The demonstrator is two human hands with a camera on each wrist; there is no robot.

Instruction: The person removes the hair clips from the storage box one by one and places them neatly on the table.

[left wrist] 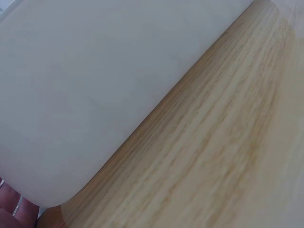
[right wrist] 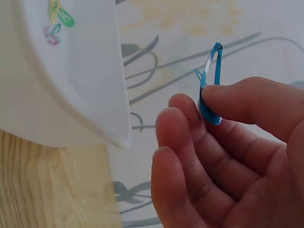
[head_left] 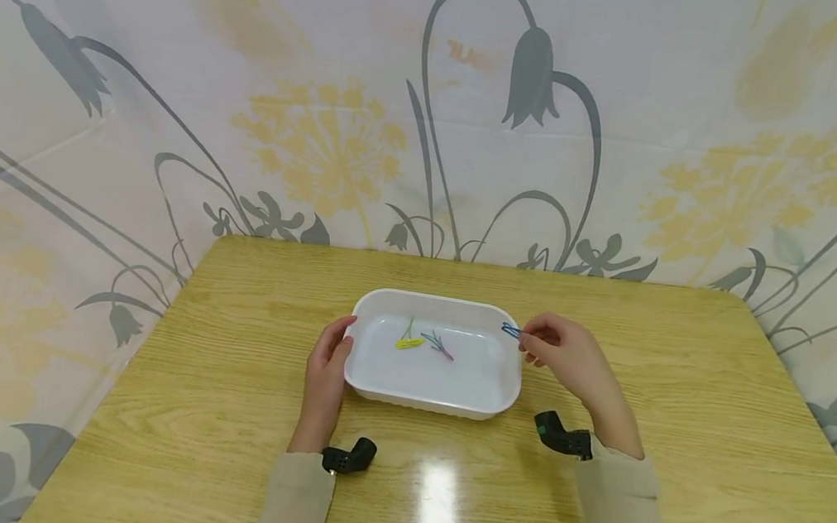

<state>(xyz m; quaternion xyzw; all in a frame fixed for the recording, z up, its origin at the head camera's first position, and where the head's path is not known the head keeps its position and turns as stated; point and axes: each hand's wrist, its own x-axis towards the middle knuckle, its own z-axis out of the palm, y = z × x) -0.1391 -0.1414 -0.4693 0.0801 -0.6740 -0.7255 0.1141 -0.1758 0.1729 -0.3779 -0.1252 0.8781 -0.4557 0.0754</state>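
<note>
A blue snap hair clip (right wrist: 207, 97) is pinched between the thumb and index finger of my right hand (head_left: 567, 358). In the head view it overlaps the right rim of a white plastic tray (head_left: 422, 386); the right wrist view shows its two arms spread apart. My left hand (head_left: 327, 370) holds the tray's left side, with its fingers (left wrist: 23, 213) at the tray's corner in the left wrist view. Inside the tray lie a yellow hair clip (head_left: 409, 344), a green hair clip (right wrist: 65, 19) and small pink and bluish clips (head_left: 441, 346).
The tray stands on a wooden table (head_left: 234, 320), whose far edge meets a hanging cloth (head_left: 623, 146) printed with flowers. Black wrist cameras sit on both wrists, the left camera (head_left: 351, 457) and the right camera (head_left: 560, 434), close over the tabletop.
</note>
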